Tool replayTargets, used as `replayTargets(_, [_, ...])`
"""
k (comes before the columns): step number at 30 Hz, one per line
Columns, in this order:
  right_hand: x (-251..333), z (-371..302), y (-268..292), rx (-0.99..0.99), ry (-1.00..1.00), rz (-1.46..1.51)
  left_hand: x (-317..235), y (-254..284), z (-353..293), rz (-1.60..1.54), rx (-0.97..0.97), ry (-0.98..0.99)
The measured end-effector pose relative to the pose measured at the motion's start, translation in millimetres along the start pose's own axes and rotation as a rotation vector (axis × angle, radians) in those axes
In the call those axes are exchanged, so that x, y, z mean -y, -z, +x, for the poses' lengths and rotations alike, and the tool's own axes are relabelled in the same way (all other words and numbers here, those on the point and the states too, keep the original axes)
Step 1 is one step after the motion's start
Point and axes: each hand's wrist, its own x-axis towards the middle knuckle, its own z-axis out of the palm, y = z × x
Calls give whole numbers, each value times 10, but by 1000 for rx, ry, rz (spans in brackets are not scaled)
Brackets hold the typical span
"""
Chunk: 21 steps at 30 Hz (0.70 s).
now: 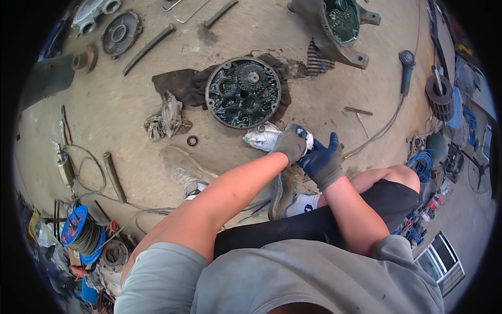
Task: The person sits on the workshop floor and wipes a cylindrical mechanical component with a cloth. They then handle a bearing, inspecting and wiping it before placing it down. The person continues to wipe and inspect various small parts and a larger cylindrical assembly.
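I wear grey gloves with blue palms and fingers. My left hand [291, 144] is closed on a crumpled white rag [262, 137], whose loose part spreads toward the gear housing. A smaller white bit shows on the right side of that hand. Close beside it, my right hand [323, 161] has its thumb stretched up and its fingers reaching toward the left hand; they look open, with nothing plainly in them. Just beyond the hands lies a round, oily gear housing [244, 92] with gears and a central shaft, resting on a dark cloth [180, 86].
A black ring [192, 140] and a dirty rag [168, 118] lie left of the housing. Far off are a metal bar [149, 48], a round cover [121, 33] and a large casing [334, 31]. An angle grinder [406, 73] trails its cord at right. A cable reel [83, 233] stands at lower left.
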Motion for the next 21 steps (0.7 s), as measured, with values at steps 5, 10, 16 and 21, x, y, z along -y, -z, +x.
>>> replayTargets(5, [233, -562, -166, 27, 172, -100, -355, 24, 258, -222, 173, -30])
replayTargets(10, [504, -998, -292, 292, 134, -59, -695, 387, 287, -250, 190, -174])
replayTargets(16, [564, -1019, -222, -9, 404, -249, -872, 492, 128, -949, 415, -270])
replayTargets(21, [494, -554, -54, 210, 573, -264, -1119, -96, -304, -244, 22, -650])
